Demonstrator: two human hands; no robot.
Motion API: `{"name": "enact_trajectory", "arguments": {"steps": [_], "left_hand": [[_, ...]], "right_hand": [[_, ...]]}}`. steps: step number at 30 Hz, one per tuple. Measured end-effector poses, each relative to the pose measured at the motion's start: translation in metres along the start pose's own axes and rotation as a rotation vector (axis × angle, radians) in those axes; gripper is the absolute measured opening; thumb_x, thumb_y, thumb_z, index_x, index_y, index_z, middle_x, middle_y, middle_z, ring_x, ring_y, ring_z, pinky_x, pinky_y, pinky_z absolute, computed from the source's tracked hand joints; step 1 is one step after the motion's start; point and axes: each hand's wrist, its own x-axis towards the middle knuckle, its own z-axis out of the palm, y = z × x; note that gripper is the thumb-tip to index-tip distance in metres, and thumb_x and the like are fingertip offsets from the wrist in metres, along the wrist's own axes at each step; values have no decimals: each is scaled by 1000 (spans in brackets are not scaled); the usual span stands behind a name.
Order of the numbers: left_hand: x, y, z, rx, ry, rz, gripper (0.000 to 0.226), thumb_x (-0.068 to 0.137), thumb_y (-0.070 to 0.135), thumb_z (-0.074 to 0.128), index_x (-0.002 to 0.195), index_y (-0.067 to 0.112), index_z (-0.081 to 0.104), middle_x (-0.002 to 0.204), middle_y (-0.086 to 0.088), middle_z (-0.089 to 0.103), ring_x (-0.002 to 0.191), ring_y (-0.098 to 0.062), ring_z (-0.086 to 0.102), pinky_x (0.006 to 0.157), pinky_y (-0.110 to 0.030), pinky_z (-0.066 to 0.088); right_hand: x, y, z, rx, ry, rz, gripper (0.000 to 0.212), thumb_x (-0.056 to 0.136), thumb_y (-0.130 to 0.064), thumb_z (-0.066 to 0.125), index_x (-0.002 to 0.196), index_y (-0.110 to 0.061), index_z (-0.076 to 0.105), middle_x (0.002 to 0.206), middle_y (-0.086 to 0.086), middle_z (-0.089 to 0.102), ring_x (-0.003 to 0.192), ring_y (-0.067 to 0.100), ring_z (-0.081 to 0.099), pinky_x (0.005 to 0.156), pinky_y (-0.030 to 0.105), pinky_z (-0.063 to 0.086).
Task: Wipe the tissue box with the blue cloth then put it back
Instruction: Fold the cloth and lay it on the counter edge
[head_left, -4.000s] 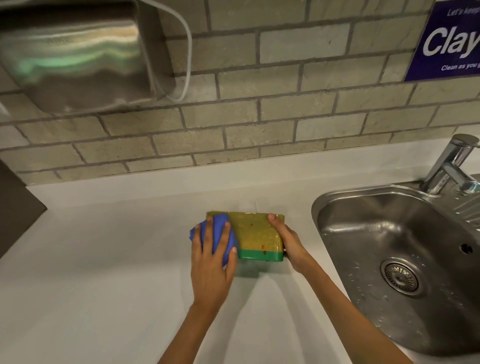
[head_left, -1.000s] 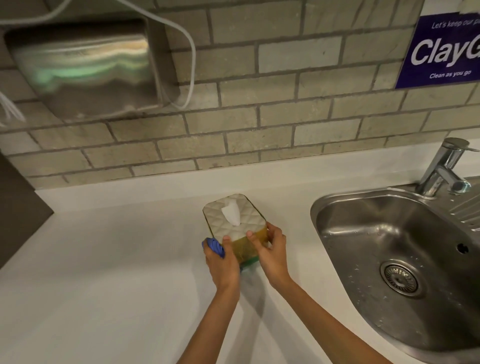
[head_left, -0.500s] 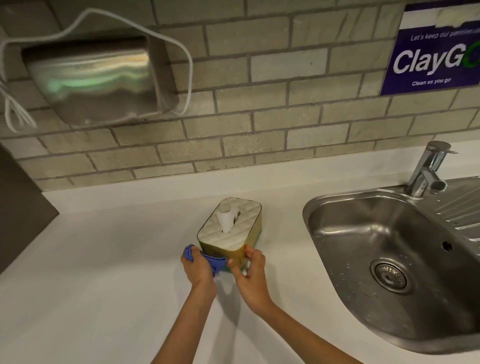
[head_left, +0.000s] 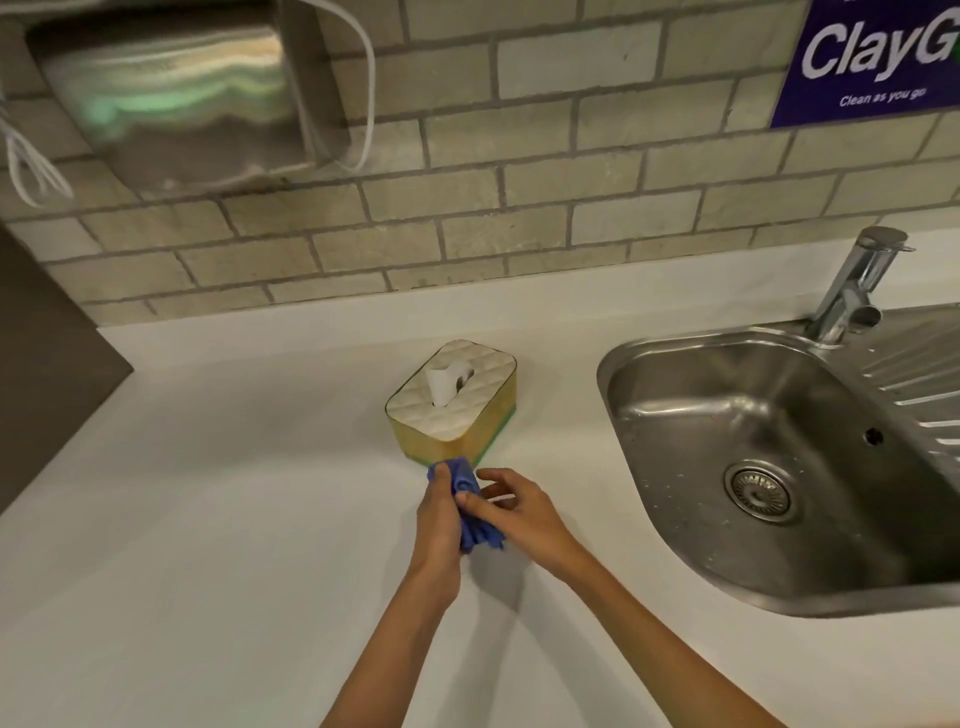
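The tissue box (head_left: 457, 410) stands upright on the white counter (head_left: 234, 519), yellow-sided with a green base and a quilted white lid, a tissue poking out of its top. Just in front of it, my left hand (head_left: 439, 519) is closed around the bunched blue cloth (head_left: 470, 512). The cloth's top edge touches the box's near corner. My right hand (head_left: 519, 512) is beside it, thumb and fingers pinching the cloth from the right. Neither hand holds the box.
A stainless sink (head_left: 779, 457) with a tap (head_left: 857, 283) lies to the right. A metal dispenser (head_left: 171, 98) with a white cable hangs on the brick wall. A blue sign (head_left: 872, 57) is at the top right. A dark panel (head_left: 47, 364) borders the counter's left.
The box went from lying on its side under the cloth to standing upright on the counter. Both hands let go of it and drew back; my right hand now grips the cloth too.
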Motion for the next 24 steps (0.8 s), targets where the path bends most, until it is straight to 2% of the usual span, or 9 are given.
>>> {"name": "enact_trajectory", "arguments": {"steps": [3, 5, 7, 10, 13, 16, 19, 22, 24], "left_hand": [[-8, -1, 16, 195, -2, 90, 37, 98, 43, 30, 107, 19, 57, 92, -5, 63, 80, -18, 60, 68, -28, 49], [-11, -1, 24, 315, -3, 138, 45, 99, 43, 29, 122, 14, 54, 106, -8, 62, 95, -24, 60, 84, -34, 49], [-12, 4, 31, 342, 4, 126, 50, 98, 43, 30, 126, 9, 52, 107, -12, 62, 92, -27, 61, 74, -30, 49], [-10, 15, 32, 248, 18, -24, 51, 97, 47, 32, 127, 11, 51, 92, -5, 58, 69, -21, 55, 54, -27, 42], [-5, 8, 29, 137, -103, -50, 41, 96, 49, 35, 113, 20, 58, 103, 2, 62, 84, -19, 61, 59, -27, 47], [-6, -6, 34, 102, -259, -44, 28, 95, 45, 41, 93, 27, 63, 92, 10, 68, 83, -11, 64, 59, -28, 51], [-8, -17, 50, 116, -347, -5, 13, 94, 26, 51, 101, 22, 62, 101, 1, 68, 88, -13, 65, 60, -29, 54], [-13, -23, 68, 82, -375, 24, 13, 92, 10, 53, 101, 17, 60, 99, -3, 66, 85, -14, 65, 56, -27, 55], [-19, -26, 79, 78, -402, 22, 15, 91, 7, 54, 103, 14, 60, 96, -2, 67, 83, -14, 65, 50, -22, 56]], "right_hand": [[-12, 7, -3, 213, 0, 34, 14, 81, -40, 64, 91, -31, 67, 85, -9, 74, 83, 7, 71, 67, 16, 55], [-18, 12, -9, 315, 38, 70, 8, 85, -35, 60, 88, -32, 67, 87, -8, 75, 87, 9, 71, 74, 23, 57], [-23, 17, -23, 361, 92, 120, 15, 89, -26, 57, 100, -24, 66, 103, 7, 72, 97, 23, 68, 82, 35, 55], [-29, 20, -58, 402, 180, 198, 32, 90, -13, 55, 121, -5, 57, 118, 17, 65, 104, 31, 63, 85, 40, 52], [-37, 20, -97, 443, 197, 216, 31, 88, -8, 57, 117, 1, 60, 114, 16, 65, 93, 25, 64, 80, 32, 53], [-48, 14, -130, 459, 232, 239, 32, 86, -7, 59, 116, 2, 60, 111, 17, 66, 97, 28, 63, 81, 33, 52], [-61, 11, -155, 510, 250, 222, 31, 84, -4, 60, 115, 3, 61, 102, 18, 68, 86, 26, 67, 76, 30, 55], [-75, 8, -179, 436, 313, 175, 32, 83, -1, 61, 114, 5, 61, 101, 16, 67, 79, 19, 66, 66, 21, 57], [-85, 10, -196, 365, 358, 172, 32, 81, -2, 63, 113, 4, 62, 103, 15, 66, 78, 19, 65, 70, 22, 56]]}}
